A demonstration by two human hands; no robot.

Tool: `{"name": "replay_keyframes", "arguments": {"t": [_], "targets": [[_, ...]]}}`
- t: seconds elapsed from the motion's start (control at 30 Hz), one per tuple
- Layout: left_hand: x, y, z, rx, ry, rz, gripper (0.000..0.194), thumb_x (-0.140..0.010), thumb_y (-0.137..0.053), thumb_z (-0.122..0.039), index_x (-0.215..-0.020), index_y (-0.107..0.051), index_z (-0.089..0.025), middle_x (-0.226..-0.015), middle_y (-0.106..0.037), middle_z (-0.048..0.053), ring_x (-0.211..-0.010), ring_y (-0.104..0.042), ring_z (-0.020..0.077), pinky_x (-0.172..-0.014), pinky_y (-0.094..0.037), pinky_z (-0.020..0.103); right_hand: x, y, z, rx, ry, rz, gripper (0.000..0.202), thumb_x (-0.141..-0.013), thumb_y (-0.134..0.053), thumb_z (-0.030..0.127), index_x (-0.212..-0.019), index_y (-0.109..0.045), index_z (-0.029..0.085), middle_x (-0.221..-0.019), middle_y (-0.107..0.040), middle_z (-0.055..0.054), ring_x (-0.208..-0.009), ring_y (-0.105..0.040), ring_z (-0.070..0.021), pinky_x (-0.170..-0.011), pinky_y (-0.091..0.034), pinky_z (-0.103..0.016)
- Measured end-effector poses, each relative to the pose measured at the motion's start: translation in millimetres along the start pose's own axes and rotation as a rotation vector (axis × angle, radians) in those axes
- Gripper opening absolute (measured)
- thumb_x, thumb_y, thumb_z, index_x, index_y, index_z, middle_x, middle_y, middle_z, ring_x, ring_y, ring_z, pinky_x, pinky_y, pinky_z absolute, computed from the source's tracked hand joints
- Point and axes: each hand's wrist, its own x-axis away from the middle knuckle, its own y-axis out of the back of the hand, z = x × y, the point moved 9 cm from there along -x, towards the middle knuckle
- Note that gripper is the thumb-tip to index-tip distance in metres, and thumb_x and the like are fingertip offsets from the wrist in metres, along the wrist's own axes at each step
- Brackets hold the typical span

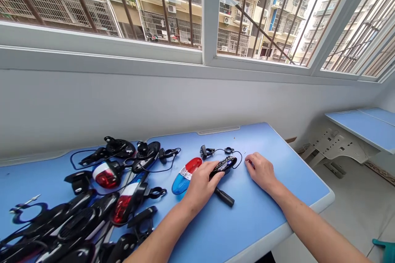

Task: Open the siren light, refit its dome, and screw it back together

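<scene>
My left hand [201,184] grips a black housing [226,164] with an exposed circuit board, thumb and fingers on its near end. A thin black cable runs from the housing to a ring clamp [229,150] and a small black part [203,151] behind it. Beside my left hand lies a red, white and blue lens cover [187,176], partly behind the fingers. A black-handled tool [225,197] rests just in front of the housing. My right hand [261,169] rests on the blue table at the right, fingers curled with thumb near index; whatever they hold, if anything, is too small to make out.
Several black, red and white lamp units [106,174] with cables and clamps crowd the left half of the blue table [247,222]. A wall and barred windows stand behind. Another blue desk [364,125] is at the far right, with a teal object [384,246] low at the right edge.
</scene>
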Motion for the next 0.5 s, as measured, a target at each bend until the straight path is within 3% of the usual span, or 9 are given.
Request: {"name": "replay_keyframes", "arguments": {"t": [0.2, 0.33, 0.4, 0.5], "targets": [[0, 6.6, -1, 0.022, 0.001, -0.022, 0.023, -0.081, -0.052, -0.031, -0.096, -0.068, -0.024, -0.092, -0.070, 0.004, -0.085, -0.062, 0.0219, -0.073, -0.049, 0.033, 5, 14, 10, 0.006, 0.044, -0.037, 0.019, -0.086, -0.045, 0.020, -0.094, -0.062, 0.019, -0.086, -0.062, -0.005, -0.062, -0.057, -0.0156, -0.059, -0.042, -0.026], [-1, 12.7, -2, 0.064, 0.000, -0.056, 0.026, -0.082, -0.050, -0.035, -0.097, -0.068, -0.022, -0.093, -0.070, 0.004, -0.086, -0.062, 0.0223, -0.074, -0.049, 0.033, 35, 30, 47, -0.045, 0.130, -0.004, 0.017, -0.090, -0.046, 0.028, -0.096, -0.059, 0.019, -0.082, -0.062, -0.004, -0.061, -0.057, -0.0148, -0.060, -0.044, -0.025], [-1, 15.6, -2, 0.098, -0.005, -0.083, 0.027, -0.082, -0.050, -0.035, -0.098, -0.068, -0.022, -0.094, -0.070, 0.004, -0.087, -0.062, 0.0222, -0.074, -0.048, 0.032, 54, 27, 73, -0.068, 0.221, 0.080, 0.018, -0.087, -0.054, 0.031, -0.100, -0.058, 0.019, -0.084, -0.062, -0.006, -0.072, -0.058, -0.0193, -0.062, -0.044, -0.027], [0, 17.4, 0, 0.127, 0.015, -0.112, 0.029, -0.081, -0.051, -0.035, -0.101, -0.067, -0.021, -0.093, -0.070, 0.005, -0.085, -0.062, 0.0215, -0.072, -0.048, 0.031, 72, 17, 92, -0.007, 0.244, 0.138, 0.027, -0.078, -0.064, 0.029, -0.102, -0.057, 0.019, -0.089, -0.061, -0.008, -0.078, -0.057, -0.0241, -0.060, -0.043, -0.030]]}}
